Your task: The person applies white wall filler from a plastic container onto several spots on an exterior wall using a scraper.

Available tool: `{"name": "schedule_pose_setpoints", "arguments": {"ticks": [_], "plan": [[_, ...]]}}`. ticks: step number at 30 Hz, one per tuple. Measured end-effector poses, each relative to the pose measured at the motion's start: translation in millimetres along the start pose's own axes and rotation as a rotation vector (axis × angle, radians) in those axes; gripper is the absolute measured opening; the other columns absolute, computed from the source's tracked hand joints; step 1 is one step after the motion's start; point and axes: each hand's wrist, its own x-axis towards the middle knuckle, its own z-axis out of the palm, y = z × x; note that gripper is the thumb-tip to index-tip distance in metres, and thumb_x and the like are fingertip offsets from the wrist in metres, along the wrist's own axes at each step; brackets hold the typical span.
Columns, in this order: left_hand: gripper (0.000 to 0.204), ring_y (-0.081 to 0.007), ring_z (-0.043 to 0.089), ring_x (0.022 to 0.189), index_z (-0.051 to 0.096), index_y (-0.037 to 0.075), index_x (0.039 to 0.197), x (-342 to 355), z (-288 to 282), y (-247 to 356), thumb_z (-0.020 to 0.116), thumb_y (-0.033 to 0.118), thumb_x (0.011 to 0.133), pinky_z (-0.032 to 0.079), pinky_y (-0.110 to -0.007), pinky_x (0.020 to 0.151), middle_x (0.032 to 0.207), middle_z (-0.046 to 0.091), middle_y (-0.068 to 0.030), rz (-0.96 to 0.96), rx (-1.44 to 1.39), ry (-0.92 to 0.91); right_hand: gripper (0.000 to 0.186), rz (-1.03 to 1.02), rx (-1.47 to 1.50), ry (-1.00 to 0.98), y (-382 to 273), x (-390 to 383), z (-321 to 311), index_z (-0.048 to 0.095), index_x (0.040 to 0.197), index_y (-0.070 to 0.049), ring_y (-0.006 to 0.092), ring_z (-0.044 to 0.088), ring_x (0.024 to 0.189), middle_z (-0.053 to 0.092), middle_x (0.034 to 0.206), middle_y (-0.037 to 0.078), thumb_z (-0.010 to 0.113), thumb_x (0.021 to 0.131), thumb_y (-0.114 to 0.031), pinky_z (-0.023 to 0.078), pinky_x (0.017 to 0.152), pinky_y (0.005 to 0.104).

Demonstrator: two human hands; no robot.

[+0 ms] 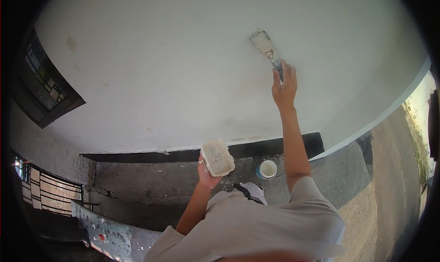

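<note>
White wall (pixel 174 79) spreads in front of both hands. The fingers of the right hand (pixel 285 85) close around the handle of a scraper (pixel 271 56), whose paste-coated blade points up and leftward beyond the fingertips, near the wall; contact along its edge cannot be told. Lower and to the left of these fingers, the left hand (pixel 207 176) grasps a shallow cream tub (pixel 229 152) at its left side, some fingers hidden beneath; pale paste coats its inside. A bucket (pixel 260 174), white within and partly blue outside, stands on the grey floor (pixel 137 179), right of the left fingers and well below the right ones. A black band (pixel 261 147) follows the wall's foot beyond the tub; a dark-framed window (pixel 50 85) lies far left of all fingers.
</note>
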Motion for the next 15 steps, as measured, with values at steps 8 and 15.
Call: {"name": "schedule_pose_setpoints", "arguments": {"ticks": [8, 15], "plan": [[0.061, -0.0354, 0.06, 0.116, 0.051, 0.014, 0.139, 0.8, -9.9, 11.1, 0.038, 0.058, 0.098, 0.049, -0.053, 0.098, 0.129, 0.06, -0.011, -0.012, -0.056, 0.007, 0.038, 0.057, -0.046, -0.001, 7.0, -7.9, 8.3, 0.058, 0.131, -0.006, 0.0265, 0.062, 0.088, 0.058, 0.105, 0.011, 0.062, 0.094, -0.011, 0.051, 0.071, 0.0359], [0.059, -0.0376, 0.061, 0.113, 0.052, 0.012, 0.137, 8.9, -16.6, 17.5, 0.039, 0.054, 0.098, 0.049, -0.055, 0.096, 0.127, 0.061, -0.0106, 0.001, -0.047, -0.042, 0.039, -0.018, -0.077, 0.056, -1.0, 1.2, 9.8, 0.059, 0.131, -0.005, 0.0252, 0.062, 0.085, 0.059, 0.105, 0.01, 0.063, 0.093, -0.008, 0.051, 0.069, 0.0341]]}}
